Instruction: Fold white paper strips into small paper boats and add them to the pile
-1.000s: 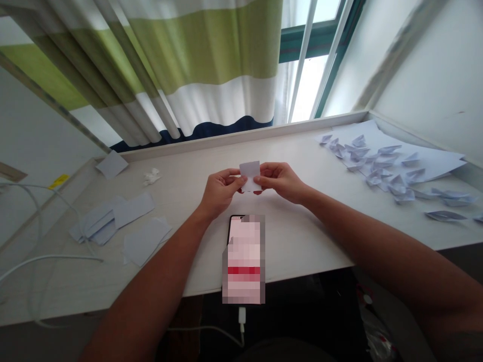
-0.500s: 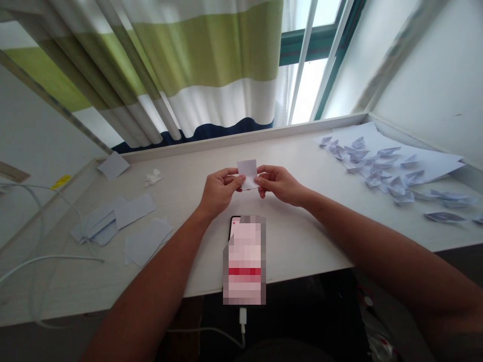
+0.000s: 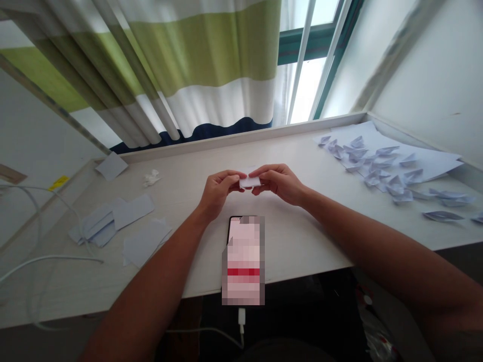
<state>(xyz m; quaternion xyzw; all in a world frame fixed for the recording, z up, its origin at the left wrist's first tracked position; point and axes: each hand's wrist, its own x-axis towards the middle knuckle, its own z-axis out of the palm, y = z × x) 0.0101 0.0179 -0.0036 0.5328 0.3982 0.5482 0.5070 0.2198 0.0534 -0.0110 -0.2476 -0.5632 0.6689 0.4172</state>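
Note:
A small white piece of paper (image 3: 249, 183) is held between my two hands above the middle of the desk, its near part bent over into a narrow band. My left hand (image 3: 222, 187) pinches its left end between thumb and fingers. At the right end, my right hand (image 3: 277, 181) grips the paper, fingertips along the top and thumb below. Both hands are closed on it, and the fingers partly cover its ends. A phone (image 3: 243, 261) with a blurred-out screen lies just below the hands, at the desk's front edge.
Several folded paper boats (image 3: 377, 166) cluster at the right, some on white sheets (image 3: 430, 151). Loose paper pieces (image 3: 147, 241) and a crumpled scrap (image 3: 151, 178) lie at the left. White cables (image 3: 53, 259) cross the left side. A striped curtain (image 3: 211, 50) hangs behind.
The paper stood upright as a small square; now its upper part is folded down toward me into a low strip. My fingertips have moved in along the top edge, closer together.

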